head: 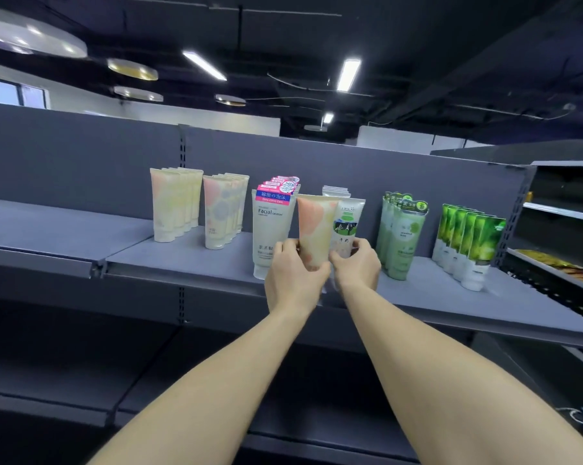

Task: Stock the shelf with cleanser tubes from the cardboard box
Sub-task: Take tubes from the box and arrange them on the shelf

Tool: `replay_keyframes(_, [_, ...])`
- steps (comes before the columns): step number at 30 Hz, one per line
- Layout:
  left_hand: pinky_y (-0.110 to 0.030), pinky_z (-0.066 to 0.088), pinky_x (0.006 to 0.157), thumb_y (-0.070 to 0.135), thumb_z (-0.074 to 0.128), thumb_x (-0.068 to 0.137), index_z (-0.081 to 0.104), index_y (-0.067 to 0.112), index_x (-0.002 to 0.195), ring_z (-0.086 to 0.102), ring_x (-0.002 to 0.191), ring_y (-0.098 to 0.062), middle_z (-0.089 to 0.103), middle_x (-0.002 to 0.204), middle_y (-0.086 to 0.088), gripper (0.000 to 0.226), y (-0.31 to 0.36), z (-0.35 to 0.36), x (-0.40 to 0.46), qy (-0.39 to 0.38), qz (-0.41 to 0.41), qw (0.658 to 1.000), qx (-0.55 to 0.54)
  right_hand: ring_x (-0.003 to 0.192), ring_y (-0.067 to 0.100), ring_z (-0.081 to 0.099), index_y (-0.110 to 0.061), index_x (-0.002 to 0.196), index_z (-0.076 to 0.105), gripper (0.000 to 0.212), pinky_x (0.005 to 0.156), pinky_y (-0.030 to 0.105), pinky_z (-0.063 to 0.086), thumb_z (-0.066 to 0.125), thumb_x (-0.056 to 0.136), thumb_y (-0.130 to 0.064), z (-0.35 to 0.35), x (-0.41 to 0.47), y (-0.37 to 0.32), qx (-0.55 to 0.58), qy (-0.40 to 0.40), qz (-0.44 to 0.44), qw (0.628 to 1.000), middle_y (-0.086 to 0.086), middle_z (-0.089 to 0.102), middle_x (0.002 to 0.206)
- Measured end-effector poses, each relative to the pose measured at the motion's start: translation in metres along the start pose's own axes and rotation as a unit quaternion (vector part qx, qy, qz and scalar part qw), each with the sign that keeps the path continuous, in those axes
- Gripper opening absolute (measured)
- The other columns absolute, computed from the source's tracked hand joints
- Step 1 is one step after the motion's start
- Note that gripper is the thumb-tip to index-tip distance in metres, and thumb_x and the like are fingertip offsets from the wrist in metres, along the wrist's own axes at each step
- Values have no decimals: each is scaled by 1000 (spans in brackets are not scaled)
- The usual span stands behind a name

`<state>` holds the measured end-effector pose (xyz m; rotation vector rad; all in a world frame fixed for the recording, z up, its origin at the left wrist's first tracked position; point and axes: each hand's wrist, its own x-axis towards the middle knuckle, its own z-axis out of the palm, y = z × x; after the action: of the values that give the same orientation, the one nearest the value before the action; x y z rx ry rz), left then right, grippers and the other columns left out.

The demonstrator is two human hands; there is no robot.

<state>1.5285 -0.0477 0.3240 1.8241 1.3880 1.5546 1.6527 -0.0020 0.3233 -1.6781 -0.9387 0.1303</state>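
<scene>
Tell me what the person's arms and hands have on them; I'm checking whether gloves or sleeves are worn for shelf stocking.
Nothing is worn. The left hand and right hand are bare, with no gloves, rings or watch visible. Both forearms are uncovered along all that shows; no sleeve edge, wristband, cable or marking appears.

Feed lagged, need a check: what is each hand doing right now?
Left hand: holding the peach tube by its lower end.
Right hand: fingers pinching the same tube from the other side.
</scene>
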Motion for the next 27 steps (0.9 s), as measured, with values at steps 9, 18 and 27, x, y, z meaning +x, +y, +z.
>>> replay_keyframes(9, [-13, 35, 55, 39, 76, 77, 55, 21, 109, 53, 83, -5, 50, 100, 10, 42, -9, 22, 22, -9, 10, 1000, -17, 91, 19, 63, -25, 104, 60, 33, 68, 29, 46, 74, 76, -32, 25, 30, 1, 7, -20, 24, 1000, -4, 67, 103])
replay_keyframes(18, [-20, 41, 64, 37, 75, 76, 56, 20, 112, 53, 83, -5, 51, 101, 9, 44, -14, 33, 30, -3, 20, 1000, -7, 83, 20, 57, -22, 99, 59, 25, 67, 29, 44, 71, 79, -32, 28, 38, 3, -5, -40, 36, 999, -5, 60, 90])
replay_keyframes(27, [-21, 43, 66, 36, 78, 75, 57, 21, 112, 57, 87, -8, 52, 102, 8, 46, -18, 26, 24, -8, 24, 999, -22, 99, 21, 60, -19, 121, 54, 53, 72, 30, 44, 72, 77, -42, 24, 32, 5, 6, -49, 33, 998, 1, 63, 114])
